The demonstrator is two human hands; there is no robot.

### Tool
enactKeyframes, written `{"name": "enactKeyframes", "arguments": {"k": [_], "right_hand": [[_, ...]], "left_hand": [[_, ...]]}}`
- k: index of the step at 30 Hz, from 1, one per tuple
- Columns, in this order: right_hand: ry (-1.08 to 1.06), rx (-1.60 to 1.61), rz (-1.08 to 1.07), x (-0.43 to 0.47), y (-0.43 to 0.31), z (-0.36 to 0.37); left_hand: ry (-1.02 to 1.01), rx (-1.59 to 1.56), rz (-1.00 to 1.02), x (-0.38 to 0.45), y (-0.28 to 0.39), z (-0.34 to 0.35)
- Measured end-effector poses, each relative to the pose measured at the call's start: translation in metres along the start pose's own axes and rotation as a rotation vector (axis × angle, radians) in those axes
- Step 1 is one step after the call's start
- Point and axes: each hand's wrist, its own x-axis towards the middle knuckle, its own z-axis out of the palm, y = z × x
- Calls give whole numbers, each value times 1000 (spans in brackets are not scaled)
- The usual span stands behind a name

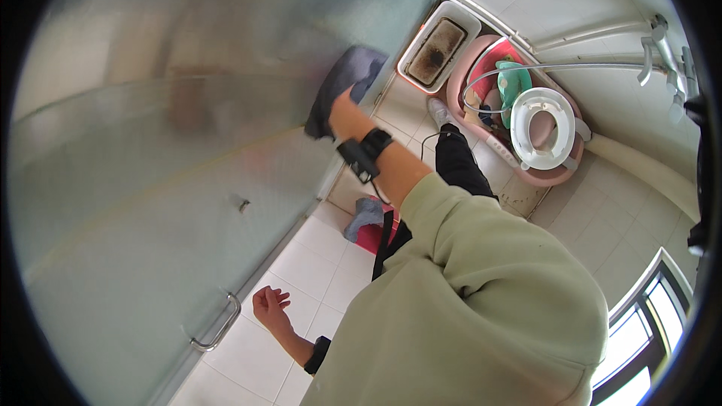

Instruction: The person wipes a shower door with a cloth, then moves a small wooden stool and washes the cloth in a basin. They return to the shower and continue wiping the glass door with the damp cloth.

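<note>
A dark grey cloth [356, 65] lies against the frosted glass panel [254, 141] of a shower enclosure. My right hand [343, 104] presses the cloth there, and its fingers are mostly hidden by the fabric. Lower down, my left hand [272, 307] hangs in the air beside the glass with fingers loosely curled and slightly apart. It holds nothing. Nearest to it is a curved metal door handle [219, 324] on the glass.
A pink plastic tub [459, 87] holds a white toilet seat [519, 141] and a green plastic item [510, 87]. Beside it sits a stained white basin [409, 65]. A red container with a grey cloth [366, 214] stands by my leg. A shower hose [592, 66] hangs from the wall tap [663, 48].
</note>
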Motion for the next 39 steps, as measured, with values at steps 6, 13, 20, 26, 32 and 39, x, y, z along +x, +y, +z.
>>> {"name": "enactKeyframes", "arguments": {"k": [6, 13, 20, 26, 32, 39], "right_hand": [[-157, 73, -143, -47, -43, 14], [12, 20, -96, 29, 49, -31], [269, -79, 35, 168, 216, -111], [391, -137, 159, 264, 322, -165], [407, -141, 207, 265, 326, -159], [320, -80, 219, 153, 217, -86]], "left_hand": [[-17, -34, 17, -1, -9, -3], [-63, -17, 19, 7, 16, 33], [-170, 65, -56, 7, 70, 109], [-249, 103, -59, 10, 110, 156], [-281, 131, -32, 10, 122, 167], [-335, 138, 12, 23, 103, 150]]}}
